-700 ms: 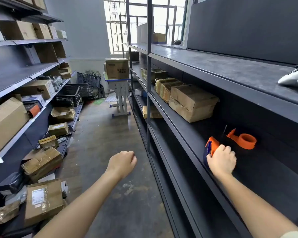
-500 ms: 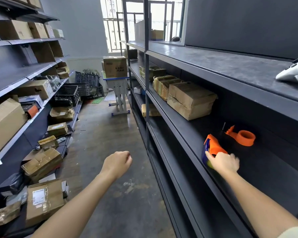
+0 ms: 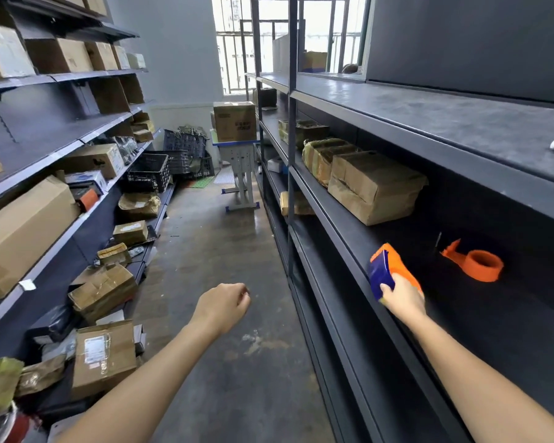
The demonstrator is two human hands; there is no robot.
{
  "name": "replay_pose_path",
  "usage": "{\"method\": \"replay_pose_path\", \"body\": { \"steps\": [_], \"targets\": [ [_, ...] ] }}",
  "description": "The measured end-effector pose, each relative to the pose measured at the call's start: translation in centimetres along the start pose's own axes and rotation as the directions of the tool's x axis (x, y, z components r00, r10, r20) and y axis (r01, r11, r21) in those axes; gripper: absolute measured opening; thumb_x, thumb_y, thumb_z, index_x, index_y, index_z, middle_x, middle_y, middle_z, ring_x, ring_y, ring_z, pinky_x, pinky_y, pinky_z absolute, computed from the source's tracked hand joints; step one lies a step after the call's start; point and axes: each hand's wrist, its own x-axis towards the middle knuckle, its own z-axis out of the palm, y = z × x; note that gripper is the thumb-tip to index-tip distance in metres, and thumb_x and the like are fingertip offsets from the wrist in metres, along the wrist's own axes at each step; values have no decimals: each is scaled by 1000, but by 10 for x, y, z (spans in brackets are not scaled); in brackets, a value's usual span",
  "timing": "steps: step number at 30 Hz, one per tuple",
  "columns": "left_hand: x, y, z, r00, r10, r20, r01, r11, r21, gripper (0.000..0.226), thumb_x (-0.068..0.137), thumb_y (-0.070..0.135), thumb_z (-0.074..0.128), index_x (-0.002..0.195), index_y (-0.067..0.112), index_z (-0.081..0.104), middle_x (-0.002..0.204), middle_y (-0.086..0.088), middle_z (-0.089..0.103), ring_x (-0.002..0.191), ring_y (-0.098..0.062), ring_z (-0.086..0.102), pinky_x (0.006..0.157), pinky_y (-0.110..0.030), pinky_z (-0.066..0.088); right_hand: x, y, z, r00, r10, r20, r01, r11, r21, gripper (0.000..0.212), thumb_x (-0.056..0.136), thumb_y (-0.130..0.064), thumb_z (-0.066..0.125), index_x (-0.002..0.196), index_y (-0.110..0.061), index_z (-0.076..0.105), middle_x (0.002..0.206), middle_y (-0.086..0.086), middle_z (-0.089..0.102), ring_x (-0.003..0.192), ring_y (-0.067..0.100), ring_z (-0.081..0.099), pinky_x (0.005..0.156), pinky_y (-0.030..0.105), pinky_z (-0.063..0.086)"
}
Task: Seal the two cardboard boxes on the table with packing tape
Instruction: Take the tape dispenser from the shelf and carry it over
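Orange-and-blue plastic tape dispenser (image 3: 392, 268) sits at the near edge of the right shelf (image 3: 493, 334), gripped by the right hand (image 3: 403, 297); likely light, rigid and slick, so best held by the handle; left hand (image 3: 224, 306) loosely curled, empty.

Matt dark metal shelf (image 3: 349, 215); glossy orange plastic tape dispenser (image 3: 389, 270); creased brown-paper parcel (image 3: 376, 187).

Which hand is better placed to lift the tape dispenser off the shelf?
Right. The right hand grips the orange-and-blue tape dispenser at the front edge of the shelf. The left hand hangs loosely curled over the aisle floor, holding nothing, apart from the shelf.
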Motion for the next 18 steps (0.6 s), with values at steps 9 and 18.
{"method": "replay_pose_path", "body": {
  "steps": [9,18],
  "targets": [
    [3,16,-4,996,-91,-4,87,961,-264,44,94,52,38,108,17,61,101,3,66,92,-19,62,76,-32,48,-59,-135,6,892,-404,205,102,620,778,12,92,-6,54,104,-4,59,93,6,63,80,12,58,65,13,44],
    [-2,-6,-15,910,-387,150,326,442,-836,41,93,34,54,105,-5,62,88,-11,66,80,-22,62,71,-30,47,-98,-197,65,733,-552,397,-64,525,849,12,92,-6,55,104,-10,56,101,4,67,89,10,63,81,23,49]
  ]
}}
